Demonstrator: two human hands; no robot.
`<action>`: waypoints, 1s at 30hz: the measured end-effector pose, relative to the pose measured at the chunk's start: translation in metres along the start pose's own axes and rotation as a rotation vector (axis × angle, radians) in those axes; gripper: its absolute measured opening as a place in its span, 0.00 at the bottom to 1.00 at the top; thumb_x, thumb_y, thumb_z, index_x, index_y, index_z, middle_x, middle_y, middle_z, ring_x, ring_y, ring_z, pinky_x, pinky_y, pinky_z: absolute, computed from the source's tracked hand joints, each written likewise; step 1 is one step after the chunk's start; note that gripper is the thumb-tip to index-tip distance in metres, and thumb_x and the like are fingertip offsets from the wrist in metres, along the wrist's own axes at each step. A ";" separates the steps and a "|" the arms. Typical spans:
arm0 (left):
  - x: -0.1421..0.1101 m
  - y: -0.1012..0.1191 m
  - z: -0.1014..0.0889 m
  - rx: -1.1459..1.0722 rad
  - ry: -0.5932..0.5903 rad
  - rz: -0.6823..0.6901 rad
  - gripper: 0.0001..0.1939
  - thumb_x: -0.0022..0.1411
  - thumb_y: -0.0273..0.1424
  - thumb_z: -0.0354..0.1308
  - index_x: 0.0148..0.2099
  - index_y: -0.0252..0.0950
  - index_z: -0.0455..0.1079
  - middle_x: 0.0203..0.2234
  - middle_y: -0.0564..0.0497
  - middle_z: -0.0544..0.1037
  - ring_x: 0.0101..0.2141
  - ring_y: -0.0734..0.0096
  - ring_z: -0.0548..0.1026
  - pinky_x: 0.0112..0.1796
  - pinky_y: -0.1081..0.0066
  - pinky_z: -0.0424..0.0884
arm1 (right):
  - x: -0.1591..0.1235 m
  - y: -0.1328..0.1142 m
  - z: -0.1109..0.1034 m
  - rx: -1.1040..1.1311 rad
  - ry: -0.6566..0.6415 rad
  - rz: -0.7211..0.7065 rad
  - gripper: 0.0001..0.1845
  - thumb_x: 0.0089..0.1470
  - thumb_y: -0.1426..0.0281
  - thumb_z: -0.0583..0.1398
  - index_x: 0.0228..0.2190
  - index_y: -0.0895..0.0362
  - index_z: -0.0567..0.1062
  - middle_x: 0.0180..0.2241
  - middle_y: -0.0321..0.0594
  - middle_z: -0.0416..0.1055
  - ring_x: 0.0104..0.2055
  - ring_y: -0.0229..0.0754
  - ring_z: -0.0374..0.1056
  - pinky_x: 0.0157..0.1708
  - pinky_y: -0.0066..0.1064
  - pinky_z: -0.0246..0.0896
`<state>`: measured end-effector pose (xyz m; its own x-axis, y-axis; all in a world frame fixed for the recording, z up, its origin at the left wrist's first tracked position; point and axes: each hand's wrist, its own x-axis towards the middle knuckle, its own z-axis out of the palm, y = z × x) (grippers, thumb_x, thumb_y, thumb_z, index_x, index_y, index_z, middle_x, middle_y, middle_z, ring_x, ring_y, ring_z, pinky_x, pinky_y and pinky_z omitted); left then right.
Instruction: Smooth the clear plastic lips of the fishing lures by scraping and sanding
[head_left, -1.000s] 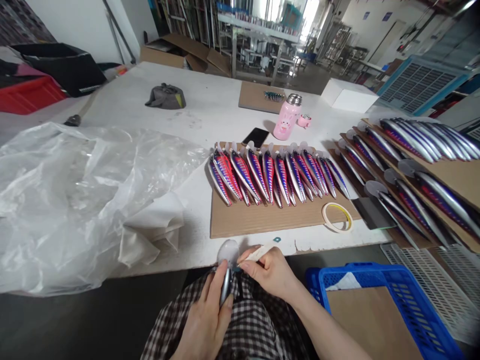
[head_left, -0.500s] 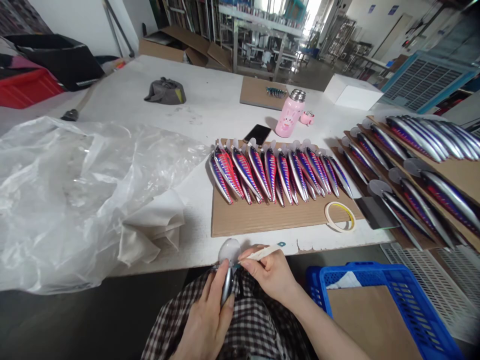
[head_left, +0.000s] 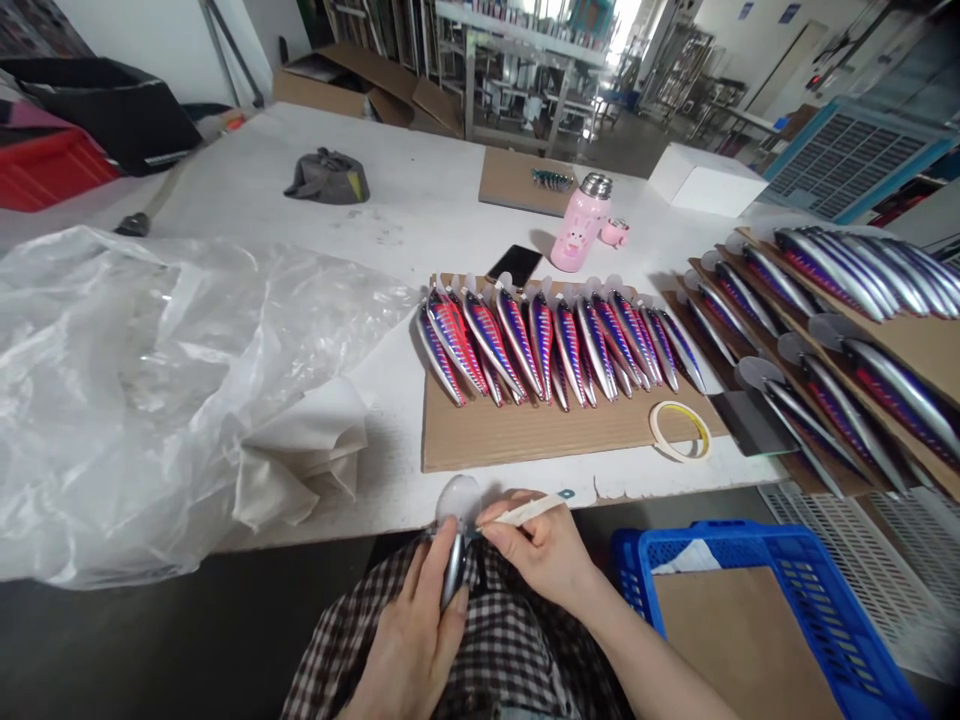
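My left hand (head_left: 409,635) is closed round a silver fishing lure (head_left: 452,565) held over my checked lap, its clear round lip (head_left: 458,497) pointing up toward the table edge. My right hand (head_left: 541,545) pinches a thin pale stick-like tool (head_left: 525,511), whose tip touches the lure near its lip. Just beyond, a cardboard sheet (head_left: 525,435) on the white table carries a row of several red, blue and silver lures (head_left: 555,345). A roll of tape (head_left: 679,430) lies at that sheet's right corner.
A big crumpled clear plastic bag (head_left: 150,390) covers the table's left. More lures lie on cardboard sheets (head_left: 832,330) at the right. A pink bottle (head_left: 581,225) and a phone (head_left: 514,265) stand behind the row. A blue crate (head_left: 757,610) sits by my right knee.
Both hands stay in place on the lure and tool. The view has shifted slightly, with the table contents sliding a little in the picture.
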<state>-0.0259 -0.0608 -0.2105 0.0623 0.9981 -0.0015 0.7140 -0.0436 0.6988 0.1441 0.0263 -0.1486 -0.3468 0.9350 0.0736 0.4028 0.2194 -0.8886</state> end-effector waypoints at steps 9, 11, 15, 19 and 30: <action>0.000 -0.002 -0.001 0.016 -0.012 0.012 0.27 0.71 0.30 0.40 0.69 0.42 0.44 0.60 0.38 0.67 0.59 0.55 0.67 0.49 0.55 0.73 | -0.001 0.003 0.004 -0.006 0.045 0.013 0.12 0.58 0.64 0.57 0.30 0.54 0.80 0.30 0.39 0.81 0.34 0.43 0.76 0.37 0.32 0.68; 0.000 -0.004 0.000 0.019 0.006 0.012 0.27 0.70 0.30 0.40 0.69 0.43 0.44 0.60 0.38 0.67 0.59 0.56 0.67 0.49 0.55 0.73 | -0.002 0.002 0.004 -0.001 0.033 0.000 0.12 0.57 0.64 0.58 0.29 0.53 0.80 0.30 0.38 0.81 0.33 0.43 0.75 0.36 0.31 0.68; 0.000 -0.004 0.000 0.036 0.019 0.039 0.27 0.70 0.30 0.41 0.69 0.43 0.44 0.59 0.38 0.68 0.58 0.54 0.68 0.47 0.55 0.75 | -0.001 0.002 0.005 -0.006 0.048 -0.005 0.11 0.57 0.65 0.59 0.29 0.53 0.80 0.30 0.38 0.81 0.34 0.42 0.75 0.37 0.31 0.68; -0.001 -0.001 -0.001 0.030 0.024 -0.004 0.26 0.70 0.31 0.40 0.69 0.43 0.46 0.60 0.39 0.68 0.58 0.53 0.68 0.49 0.53 0.74 | -0.002 0.004 0.007 -0.003 0.081 0.004 0.11 0.59 0.66 0.58 0.31 0.54 0.80 0.30 0.39 0.80 0.35 0.42 0.75 0.38 0.31 0.68; -0.002 -0.007 0.001 0.032 0.017 0.022 0.28 0.70 0.31 0.41 0.70 0.42 0.43 0.60 0.39 0.67 0.58 0.54 0.69 0.48 0.56 0.74 | -0.004 0.003 0.007 0.008 0.089 -0.010 0.11 0.59 0.66 0.57 0.31 0.53 0.80 0.30 0.38 0.79 0.35 0.42 0.75 0.39 0.31 0.66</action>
<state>-0.0302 -0.0621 -0.2156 0.0662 0.9975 0.0262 0.7343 -0.0664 0.6755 0.1406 0.0217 -0.1547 -0.2737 0.9540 0.1224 0.3929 0.2270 -0.8911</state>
